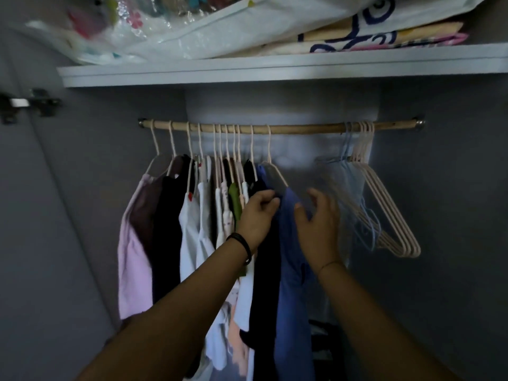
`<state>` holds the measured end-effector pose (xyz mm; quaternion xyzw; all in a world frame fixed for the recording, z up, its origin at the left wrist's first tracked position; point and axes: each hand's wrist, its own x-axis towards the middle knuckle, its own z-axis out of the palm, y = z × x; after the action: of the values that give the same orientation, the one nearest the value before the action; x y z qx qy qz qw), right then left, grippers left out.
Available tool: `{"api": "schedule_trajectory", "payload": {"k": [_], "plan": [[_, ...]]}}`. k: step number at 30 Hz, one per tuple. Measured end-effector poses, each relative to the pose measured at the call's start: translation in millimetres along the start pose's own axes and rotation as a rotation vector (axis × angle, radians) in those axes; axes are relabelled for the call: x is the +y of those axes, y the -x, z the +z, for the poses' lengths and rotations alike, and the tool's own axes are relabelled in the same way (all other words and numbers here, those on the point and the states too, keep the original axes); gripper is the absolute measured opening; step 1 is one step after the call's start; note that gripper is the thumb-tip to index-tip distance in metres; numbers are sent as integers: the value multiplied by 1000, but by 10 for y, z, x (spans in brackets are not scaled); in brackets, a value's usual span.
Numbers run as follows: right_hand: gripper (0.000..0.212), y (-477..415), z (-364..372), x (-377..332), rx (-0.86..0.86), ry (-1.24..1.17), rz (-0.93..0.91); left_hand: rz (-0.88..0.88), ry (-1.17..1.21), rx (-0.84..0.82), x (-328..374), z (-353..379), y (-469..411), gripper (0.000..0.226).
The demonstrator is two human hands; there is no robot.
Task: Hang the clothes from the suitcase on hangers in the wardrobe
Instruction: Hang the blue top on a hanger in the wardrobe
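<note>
Wardrobe rail (302,129), left hand (258,215) perhaps pinching blue garment (291,298), right hand (319,226) spread

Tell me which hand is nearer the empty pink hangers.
Right. The right hand is at the blue top, just left of the empty pink hangers; the left hand grips the top farther left.

black band (243,247) left wrist, thin cord (329,264) right

Shelf (275,70) sits above rod (280,128), bags (165,31) on it. Clothes (192,229) crowd the rod's left half; empty hangers (384,210) bunch at its right end, with a gap between. Hinge (27,103) is far left. Left hand (258,215) pinches the row's right end, and right hand (319,224) is just beside it, in front.
</note>
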<state>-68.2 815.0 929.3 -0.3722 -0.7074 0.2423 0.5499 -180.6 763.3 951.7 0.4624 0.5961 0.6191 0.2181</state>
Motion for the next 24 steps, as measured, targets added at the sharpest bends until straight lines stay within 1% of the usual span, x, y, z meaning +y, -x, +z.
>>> {"api": "schedule_trajectory", "payload": {"k": [4, 7, 10, 13, 16, 22, 24], "plan": [[34, 248, 53, -251, -57, -194, -94, 81, -88, 94, -15, -396, 573, 27], [35, 534, 234, -398, -187, -294, -92, 80, -158, 136, -95, -758, 1101, 23], [37, 972, 413, -584, -373, -344, -56, -5, -165, 190, -197, -1109, 1702, 24], [38, 1488, 536, -812, -523, -352, -40, -71, -178, 241, -263, -1423, 2327, 26], [38, 2062, 601, -1030, -629, -345, -36, -122, -210, 312, -309, -1754, 2961, 27], [40, 3402, 710, -1504, -839, -360, 26, -281, -264, 413, -368, -2439, 4450, 31], [42, 3879, 735, -1630, -892, -356, 50, -342, -253, 439, -431, -2642, 4994, 28]]}}
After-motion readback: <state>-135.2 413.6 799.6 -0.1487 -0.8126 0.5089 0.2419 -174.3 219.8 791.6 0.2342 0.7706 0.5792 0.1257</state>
